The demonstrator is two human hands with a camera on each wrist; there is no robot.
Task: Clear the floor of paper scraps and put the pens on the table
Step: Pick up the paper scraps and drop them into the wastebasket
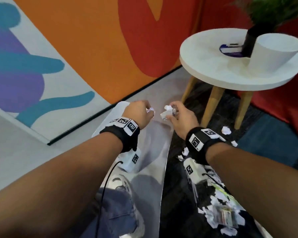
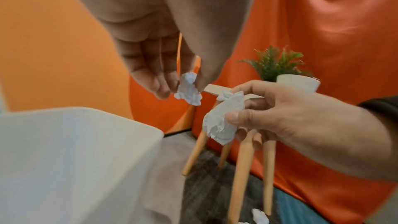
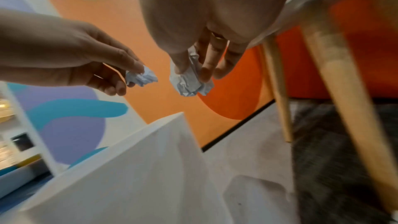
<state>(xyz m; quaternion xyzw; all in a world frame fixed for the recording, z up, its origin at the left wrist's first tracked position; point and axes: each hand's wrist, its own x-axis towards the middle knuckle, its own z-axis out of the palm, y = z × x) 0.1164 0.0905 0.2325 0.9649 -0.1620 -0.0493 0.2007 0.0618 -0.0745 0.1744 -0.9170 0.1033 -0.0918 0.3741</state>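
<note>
My left hand (image 1: 141,110) pinches a small crumpled white paper scrap (image 2: 189,89) between thumb and fingertips. A larger crumpled scrap (image 1: 168,112) is held by my right hand (image 1: 181,115), seen in the right wrist view as scrap (image 3: 189,79). Both hands hover above the open white bin (image 2: 71,142), the right one near its far rim. Several more white scraps (image 1: 225,130) lie on the dark carpet under and beside my right arm. The round white table (image 1: 213,66) stands to the right on wooden legs. No pen is clearly visible.
A white plant pot (image 1: 273,52) with a green plant and a dark object sit on the table. A colourful wall panel (image 1: 67,48) runs behind the bin. Red upholstery (image 1: 282,107) lies beyond the table legs (image 1: 212,103). My jeans and shoe show below.
</note>
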